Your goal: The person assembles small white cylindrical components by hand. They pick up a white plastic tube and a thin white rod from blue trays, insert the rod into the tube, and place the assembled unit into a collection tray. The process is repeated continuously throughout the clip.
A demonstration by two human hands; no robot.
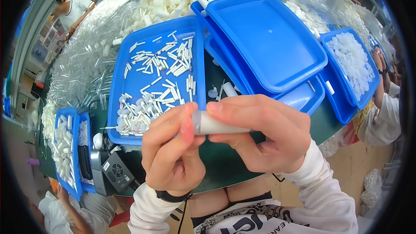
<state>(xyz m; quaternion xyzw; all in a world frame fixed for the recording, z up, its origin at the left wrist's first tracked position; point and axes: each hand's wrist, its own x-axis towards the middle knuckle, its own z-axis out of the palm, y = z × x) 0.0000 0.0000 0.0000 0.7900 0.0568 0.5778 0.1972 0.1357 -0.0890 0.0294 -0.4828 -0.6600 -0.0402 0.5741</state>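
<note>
Above the near edge of the dark green table I hold a white cylindrical tube with a translucent end piece. My right hand is closed round the tube's body, thumb and fingers pressing from above and below. The fingers of my left hand pinch the translucent end. Just beyond my left hand lies a blue tray with many thin white sticks, some carrying round whitish discs. Behind my hands, another short white cylinder and a few stick-and-disc pieces rest on the table.
Stacked blue trays stand beyond my right hand. A tray of whitish pieces is at right. White cylinders and clear tubes heap up behind. A black fan device sits at left. Other people work around the table.
</note>
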